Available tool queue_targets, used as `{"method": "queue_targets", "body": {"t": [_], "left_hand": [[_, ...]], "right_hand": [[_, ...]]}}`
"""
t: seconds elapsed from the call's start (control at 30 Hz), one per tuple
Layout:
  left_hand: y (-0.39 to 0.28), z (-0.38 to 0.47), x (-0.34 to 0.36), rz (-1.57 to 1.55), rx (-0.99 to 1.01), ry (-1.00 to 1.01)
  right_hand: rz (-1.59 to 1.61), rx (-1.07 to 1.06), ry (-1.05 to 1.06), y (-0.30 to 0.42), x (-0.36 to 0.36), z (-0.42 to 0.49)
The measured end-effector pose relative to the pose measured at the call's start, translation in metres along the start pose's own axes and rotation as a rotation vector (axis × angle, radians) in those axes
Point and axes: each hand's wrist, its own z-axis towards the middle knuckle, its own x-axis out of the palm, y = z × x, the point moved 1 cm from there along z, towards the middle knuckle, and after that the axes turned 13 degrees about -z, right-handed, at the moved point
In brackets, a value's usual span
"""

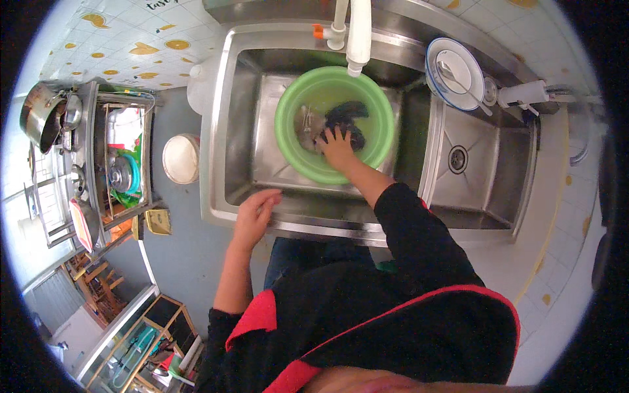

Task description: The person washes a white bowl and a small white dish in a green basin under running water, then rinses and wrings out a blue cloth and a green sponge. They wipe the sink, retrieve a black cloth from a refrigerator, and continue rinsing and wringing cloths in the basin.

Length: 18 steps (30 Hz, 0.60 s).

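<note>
A light green plastic basin of cloudy water stands in the larger bowl of a stainless steel sink. In the water lie a dark, soft-looking item, perhaps cloth, and a greyish-brown item with pale marks. My right hand reaches into the basin, fingers spread and pressed against the dark item. Over the sink's near left rim hovers my left hand, its fingers loosely curled; nothing shows in it.
A white tap spout overhangs the basin's far rim, beside an orange-handled valve. A blue-rimmed bowl with a spoon rests at the back right, near the smaller sink bowl. A round pale-lidded container stands left, near shelving with pots.
</note>
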Motion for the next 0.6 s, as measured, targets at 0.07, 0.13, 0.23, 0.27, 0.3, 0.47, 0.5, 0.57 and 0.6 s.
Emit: {"method": "queue_targets", "body": {"t": [0.07, 0.13, 0.23, 0.27, 0.3, 0.47, 0.5, 0.57, 0.6], "left_hand": [[0.006, 0.036, 0.022, -0.034, -0.015, 0.079], [0.015, 0.073, 0.046, -0.193, -0.13, 0.134], [0.042, 0.123, 0.09, -0.759, -0.387, -0.089], [0.054, 0.139, 0.101, -0.875, -0.497, -0.18], [0.067, 0.153, 0.109, -1.021, -0.568, -0.104], [0.114, 0.196, 0.142, -1.379, -0.543, 0.06], [0.116, 0.197, 0.148, -1.484, -0.463, 0.102], [0.111, 0.195, 0.155, -1.63, -0.402, 0.051], [0.107, 0.193, 0.152, -1.409, -0.52, -0.16]], "right_hand": [[0.139, 0.088, 0.14, -0.009, 0.0, 0.0], [0.372, 0.269, 0.083, -0.021, -0.006, 0.001], [0.992, 0.282, 0.001, -0.033, -0.034, -0.008], [1.195, 0.306, 0.102, -0.035, -0.049, -0.023], [1.305, 0.352, 0.076, -0.028, -0.066, -0.04], [1.005, 0.219, -0.259, 0.023, -0.111, -0.089], [0.984, 0.273, -0.158, 0.029, -0.103, -0.084], [0.927, 0.359, -0.029, 0.038, -0.077, -0.061], [1.009, 0.409, 0.028, 0.024, -0.06, -0.042]]}}
